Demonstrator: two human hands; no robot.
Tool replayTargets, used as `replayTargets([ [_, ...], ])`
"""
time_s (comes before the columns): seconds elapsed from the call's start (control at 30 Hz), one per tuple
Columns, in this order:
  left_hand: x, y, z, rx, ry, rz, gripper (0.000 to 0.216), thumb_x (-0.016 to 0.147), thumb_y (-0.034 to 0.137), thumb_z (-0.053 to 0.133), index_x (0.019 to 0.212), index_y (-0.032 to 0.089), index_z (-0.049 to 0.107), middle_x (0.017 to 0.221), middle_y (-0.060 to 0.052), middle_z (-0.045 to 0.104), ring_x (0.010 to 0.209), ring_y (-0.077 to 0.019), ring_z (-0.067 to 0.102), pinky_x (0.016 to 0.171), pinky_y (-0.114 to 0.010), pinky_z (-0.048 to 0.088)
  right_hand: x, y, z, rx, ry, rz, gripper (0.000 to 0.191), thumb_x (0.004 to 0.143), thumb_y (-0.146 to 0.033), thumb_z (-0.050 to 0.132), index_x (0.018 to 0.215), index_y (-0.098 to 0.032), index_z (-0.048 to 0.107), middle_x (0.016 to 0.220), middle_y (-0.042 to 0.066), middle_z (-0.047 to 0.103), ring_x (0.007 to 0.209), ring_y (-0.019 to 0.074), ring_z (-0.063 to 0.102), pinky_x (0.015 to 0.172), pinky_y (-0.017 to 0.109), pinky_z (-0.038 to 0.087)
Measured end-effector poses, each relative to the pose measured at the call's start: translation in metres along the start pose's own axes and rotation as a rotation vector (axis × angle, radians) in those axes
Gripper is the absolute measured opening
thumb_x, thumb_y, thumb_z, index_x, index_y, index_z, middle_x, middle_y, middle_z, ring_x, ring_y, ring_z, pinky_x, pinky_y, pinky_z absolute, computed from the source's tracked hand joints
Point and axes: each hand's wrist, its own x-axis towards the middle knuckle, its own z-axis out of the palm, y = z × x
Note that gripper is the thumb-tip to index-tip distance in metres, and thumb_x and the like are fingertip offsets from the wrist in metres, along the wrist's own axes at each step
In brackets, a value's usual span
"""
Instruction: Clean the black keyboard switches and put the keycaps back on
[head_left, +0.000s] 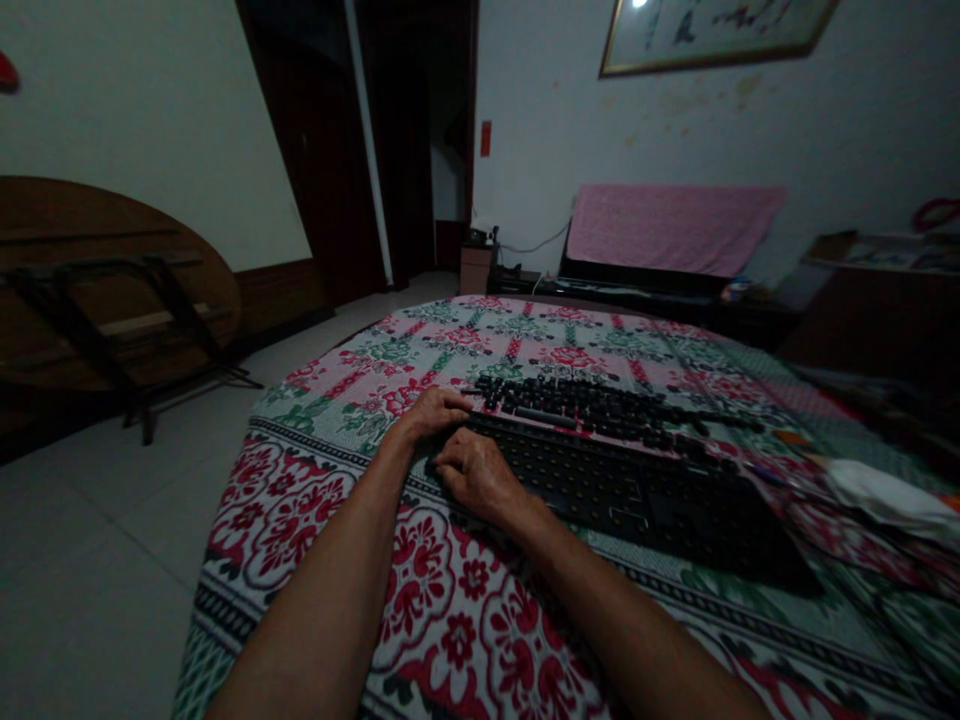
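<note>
Flowered tablecloth [300, 500] | you're seemingly working the keyboard [592, 488], left end | left hand [436, 411], right hand [481, 470] curled, grasp can't be told | next likely needs steadiness

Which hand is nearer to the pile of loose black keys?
Left. The left hand is just beside the loose black keys; the right hand is closer to the person, over the keyboard.

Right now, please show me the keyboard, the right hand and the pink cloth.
Keyboard [611, 487], head view: middle of key area.
Right hand [481, 472], head view: back of hand.
Pink cloth [671, 229], head view: middle of front.
</note>
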Motion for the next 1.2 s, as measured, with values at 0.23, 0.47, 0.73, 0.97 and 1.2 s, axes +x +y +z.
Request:
replayTargets([
  [0.23,0.000,0.002,0.001,-0.009,0.018,-0.026,0.029,0.056,0.025,0.064,0.081,0.013,0.070,0.079,-0.003,0.068,0.076,-0.0180,0.060,0.070,-0.028,0.046,0.001,-0.001,0.000,-0.003,-0.004,0.022,0.016,0.073,-0.011,0.052,0.075,-0.015,0.068,0.078,0.004,0.059,0.076,0.0134,0.053,0.070,0.024,0.040],
  [0.47,0.001,-0.002,-0.001,-0.007,-0.026,-0.028,0.027,0.058,0.024,0.063,0.082,0.013,0.070,0.076,-0.002,0.067,0.072,-0.0163,0.059,0.067,-0.026,0.045,0.001,-0.001,0.000,-0.019,-0.032,0.024,0.016,0.073,-0.010,0.053,0.074,-0.014,0.068,0.080,0.005,0.059,0.079,0.0136,0.053,0.070,0.024,0.039],
  [0.73,0.001,-0.004,-0.001,-0.011,-0.021,-0.024,0.027,0.057,0.026,0.064,0.081,0.013,0.070,0.078,-0.002,0.067,0.076,-0.0172,0.059,0.070,-0.027,0.045,0.000,-0.001,0.001,-0.089,-0.063,-0.014,0.017,0.075,-0.012,0.050,0.072,-0.014,0.066,0.078,0.005,0.056,0.076,0.0128,0.051,0.068,0.023,0.038],
  [0.97,0.001,-0.001,-0.001,-0.004,-0.023,-0.013,0.026,0.057,0.026,0.063,0.079,0.014,0.070,0.078,-0.002,0.068,0.077,-0.0174,0.060,0.072,-0.027,0.045,-0.001,0.000,0.001,-0.126,-0.068,-0.046,0.017,0.074,-0.011,0.049,0.068,-0.014,0.064,0.078,0.004,0.053,0.075,0.0126,0.048,0.069,0.023,0.037],
  [1.2,-0.004,0.008,0.003,0.006,0.007,-0.066,0.028,0.058,0.024,0.060,0.082,0.013,0.070,0.077,-0.003,0.068,0.073,-0.0173,0.059,0.066,-0.026,0.045,-0.004,0.001,0.001,-0.083,-0.004,-0.079,0.016,0.074,-0.013,0.050,0.074,-0.015,0.066,0.079,0.004,0.054,0.074,0.0126,0.048,0.068,0.023,0.038],
])
